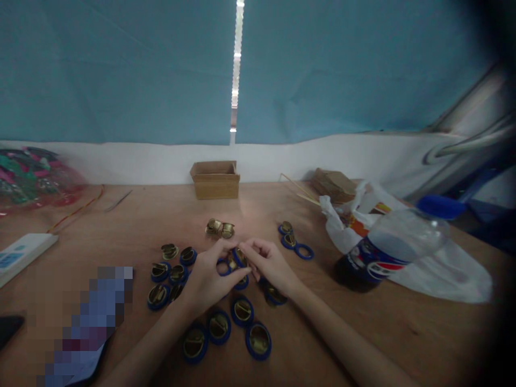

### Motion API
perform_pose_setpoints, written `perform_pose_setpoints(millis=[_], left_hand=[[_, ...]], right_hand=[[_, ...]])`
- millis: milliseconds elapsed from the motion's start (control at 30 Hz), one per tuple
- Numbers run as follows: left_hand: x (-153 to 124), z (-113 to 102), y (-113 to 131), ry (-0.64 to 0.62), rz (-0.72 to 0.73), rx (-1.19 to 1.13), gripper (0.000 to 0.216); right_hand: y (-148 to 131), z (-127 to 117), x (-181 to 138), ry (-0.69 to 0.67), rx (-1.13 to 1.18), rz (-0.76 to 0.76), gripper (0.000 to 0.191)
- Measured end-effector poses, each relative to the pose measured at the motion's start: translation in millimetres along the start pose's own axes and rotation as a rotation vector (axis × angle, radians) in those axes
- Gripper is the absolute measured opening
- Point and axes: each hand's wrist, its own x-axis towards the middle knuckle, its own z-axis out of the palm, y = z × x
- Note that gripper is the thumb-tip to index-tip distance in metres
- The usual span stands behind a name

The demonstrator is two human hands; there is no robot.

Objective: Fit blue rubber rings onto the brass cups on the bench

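Left hand point(207, 277) and right hand point(271, 263) meet above the bench point(363, 333), fingertips pinched on one brass-lined blue ring point(237, 257); a square, steady grip seems wise.

A bare wooden table point(403, 333) fills the near ground, its surface dim and warm brown under soft, low light. Behind it, blue sheeting point(121, 70) covers the far wall from left to right. A narrow vertical gap point(237, 64) at the centre lets in a bright strip of daylight. Below the sheeting runs a white band of wall point(141, 161), meeting the table's far edge. A small open cardboard box point(215, 180) stands against that band. At far right, pale pipes point(471, 142) curve along the wall, and the corner there falls into shadow.
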Motion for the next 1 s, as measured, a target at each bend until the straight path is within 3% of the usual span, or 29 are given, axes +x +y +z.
perform_pose_setpoints(millis=[167,300,867,1000], left_hand=[[3,-3,4,-0.153,-0.06,-0.223,0.03],[5,-7,7,-0.204,-0.136,-0.389,0.028],[5,-3,6,-0.174,-0.145,-0.461,0.033],[4,-3,8,-0.159,-0.163,-0.471,0.035]], right_hand=[[-6,3,-3,0.043,0.027,0.008,0.034],[-8,6,-5,0.026,0.074,0.018,0.032],[-1,4,-2,0.052,0.094,0.008,0.023],[1,2,-2,0.094,-0.007,-0.049,0.018]])
